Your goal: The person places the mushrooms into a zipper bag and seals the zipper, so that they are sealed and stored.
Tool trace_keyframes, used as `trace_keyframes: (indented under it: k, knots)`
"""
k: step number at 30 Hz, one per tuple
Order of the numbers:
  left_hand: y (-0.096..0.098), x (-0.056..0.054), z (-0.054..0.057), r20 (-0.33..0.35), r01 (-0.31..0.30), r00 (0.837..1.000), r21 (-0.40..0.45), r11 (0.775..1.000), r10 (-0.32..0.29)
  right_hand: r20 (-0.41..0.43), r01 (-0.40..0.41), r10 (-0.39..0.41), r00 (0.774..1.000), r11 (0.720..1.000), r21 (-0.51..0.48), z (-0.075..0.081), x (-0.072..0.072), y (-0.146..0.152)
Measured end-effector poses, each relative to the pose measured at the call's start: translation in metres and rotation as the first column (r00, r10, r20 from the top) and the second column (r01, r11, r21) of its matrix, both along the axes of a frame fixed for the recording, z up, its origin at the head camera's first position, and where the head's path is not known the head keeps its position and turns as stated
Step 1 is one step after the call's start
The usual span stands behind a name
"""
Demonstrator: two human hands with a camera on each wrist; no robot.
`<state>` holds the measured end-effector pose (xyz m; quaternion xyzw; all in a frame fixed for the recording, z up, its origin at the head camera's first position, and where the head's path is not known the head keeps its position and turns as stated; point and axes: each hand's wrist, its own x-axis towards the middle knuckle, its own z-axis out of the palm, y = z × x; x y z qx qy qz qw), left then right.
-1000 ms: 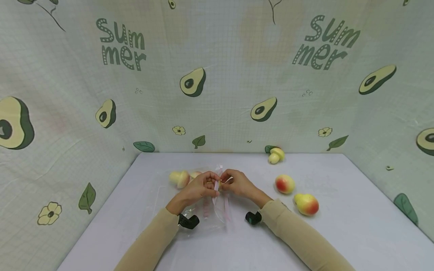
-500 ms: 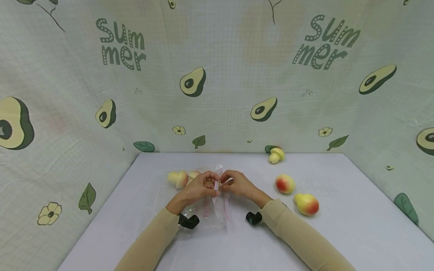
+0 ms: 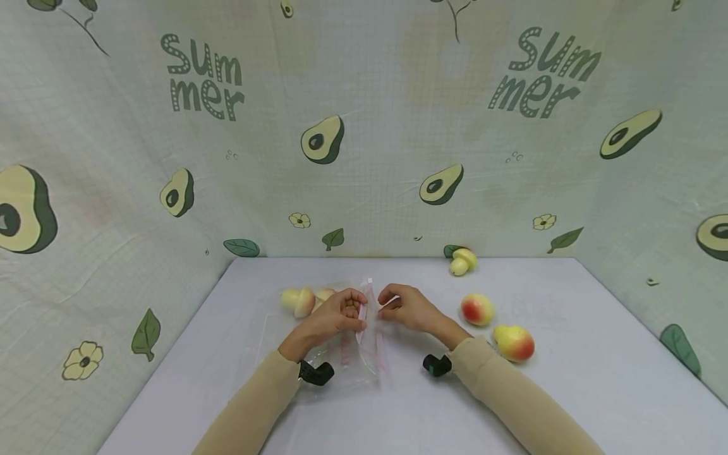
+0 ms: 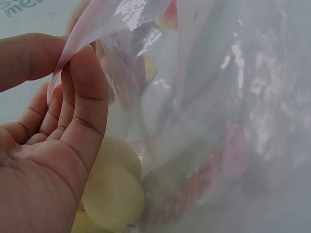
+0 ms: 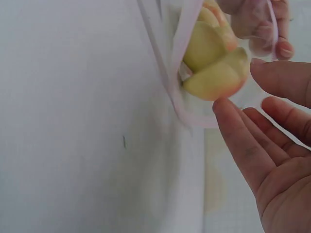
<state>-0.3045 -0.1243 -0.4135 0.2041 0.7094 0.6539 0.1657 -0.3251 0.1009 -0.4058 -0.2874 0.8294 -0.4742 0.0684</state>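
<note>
A clear zip bag (image 3: 364,354) with a pink seal strip lies on the white table (image 3: 569,404). My left hand (image 3: 348,309) pinches the bag's strip (image 4: 80,31) between thumb and forefinger and lifts the mouth. Yellow-pink toy fruit (image 3: 301,301) lies inside the bag, and the left wrist view shows it as pale yellow fruit (image 4: 114,194) under my palm. My right hand (image 3: 399,304) is just right of the bag mouth. In the right wrist view its fingers (image 5: 240,141) are straight and hold nothing, beside a yellow fruit (image 5: 214,60) at the bag's rim (image 5: 170,77).
A toy mushroom (image 3: 463,260) lies by the back wall. A red-yellow peach (image 3: 478,309) and a pear (image 3: 514,342) lie right of my right hand. Avocado-print cloth walls (image 3: 364,158) close in the table at the back and both sides.
My right hand has drawn a little to the right, away from the left hand and the bag mouth. The left hand keeps its pinch on the strip.
</note>
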Motion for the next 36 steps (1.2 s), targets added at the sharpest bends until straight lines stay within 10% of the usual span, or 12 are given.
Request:
trace_keyframes:
  k: [36]
  knots:
    - [0.000,0.004,0.000,0.003,0.002,1.000,0.006,1.000,-0.002,-0.297,0.112,-0.059,0.953,0.980,0.164,0.023,0.026,0.083]
